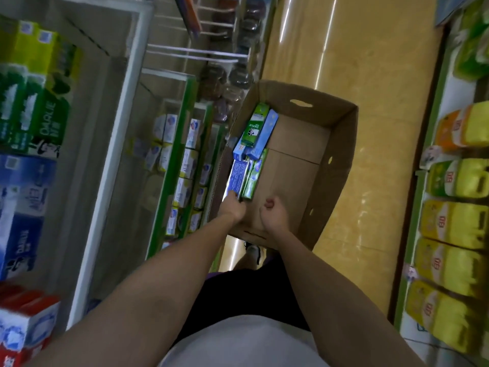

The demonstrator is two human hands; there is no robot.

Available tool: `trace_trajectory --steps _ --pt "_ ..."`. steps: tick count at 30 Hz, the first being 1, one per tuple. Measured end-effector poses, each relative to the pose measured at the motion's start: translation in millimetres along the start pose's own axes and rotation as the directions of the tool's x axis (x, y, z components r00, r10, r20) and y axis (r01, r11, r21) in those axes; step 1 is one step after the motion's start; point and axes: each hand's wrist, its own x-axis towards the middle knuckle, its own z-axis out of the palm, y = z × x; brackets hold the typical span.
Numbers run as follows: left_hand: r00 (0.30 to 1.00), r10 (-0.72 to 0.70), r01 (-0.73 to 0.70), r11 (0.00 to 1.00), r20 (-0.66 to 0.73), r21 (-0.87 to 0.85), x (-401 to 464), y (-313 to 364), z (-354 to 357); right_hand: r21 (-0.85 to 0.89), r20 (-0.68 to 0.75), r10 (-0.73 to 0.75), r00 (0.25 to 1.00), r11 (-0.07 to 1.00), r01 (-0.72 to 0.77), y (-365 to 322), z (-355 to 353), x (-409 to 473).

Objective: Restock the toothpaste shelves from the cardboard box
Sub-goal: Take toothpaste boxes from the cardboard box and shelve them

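An open cardboard box (338, 144) stands on the floor in the aisle below me. Along its left wall lie several toothpaste cartons: a green one (254, 125), a light blue one (266, 136), a dark blue one (238, 177) and another green one (252, 178). My left hand (234, 206) reaches into the box and its fingers close on the near end of the dark blue carton. My right hand (274, 213) hovers over the bare box bottom with its fingers curled in, holding nothing. The toothpaste shelves (182, 165) rise at my left.
Green, blue and red toothpaste packs (31, 102) fill the near shelves at the left. Yellow and green packages (455, 226) line the shelf at the right. Glossy yellow floor (370, 62) runs ahead between the two racks. Wire hooks (195, 53) jut out above the box.
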Motion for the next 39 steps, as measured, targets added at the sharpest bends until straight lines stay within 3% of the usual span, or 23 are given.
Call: trace_trajectory --steps 6,15,18,21,24,30,36,39 --pt "0.992 -0.122 0.122 0.988 -0.001 -0.099 38.0 4.2 2.9 0.013 0.152 0.085 0.985 0.996 -0.088 3.3 29.6 37.3" --pt "0.968 -0.25 0.251 0.964 0.014 -0.088 80.3 -12.0 24.3 0.149 0.226 0.19 0.955 0.962 -0.227 2.1 48.6 90.5" --pt "0.965 -0.262 0.262 0.965 -0.012 -0.029 86.5 -15.4 36.5 0.182 0.354 0.207 0.912 0.941 -0.284 6.3 55.1 102.4" --pt "0.94 -0.323 0.341 0.911 0.111 -0.232 99.3 -27.0 48.4 0.264 0.53 0.2 0.824 0.885 -0.384 57.7 80.5 142.0" --pt "0.931 -0.293 0.359 0.837 0.218 -0.412 85.6 -22.8 46.3 0.302 0.516 0.251 0.819 0.841 -0.448 24.3 51.4 113.1" --pt "0.958 -0.217 0.282 0.834 0.188 -0.474 64.7 -21.5 53.8 0.388 0.533 0.255 0.807 0.773 -0.501 14.5 31.2 98.7" --pt "0.988 -0.108 0.154 0.779 0.113 -0.608 34.2 -21.0 59.2 0.423 0.442 0.217 0.87 0.805 -0.416 18.4 30.5 91.7" --pt "0.987 -0.069 0.147 0.75 0.144 -0.645 13.8 -17.9 60.2 0.271 0.287 0.242 0.927 0.908 -0.321 18.5 28.3 90.0"
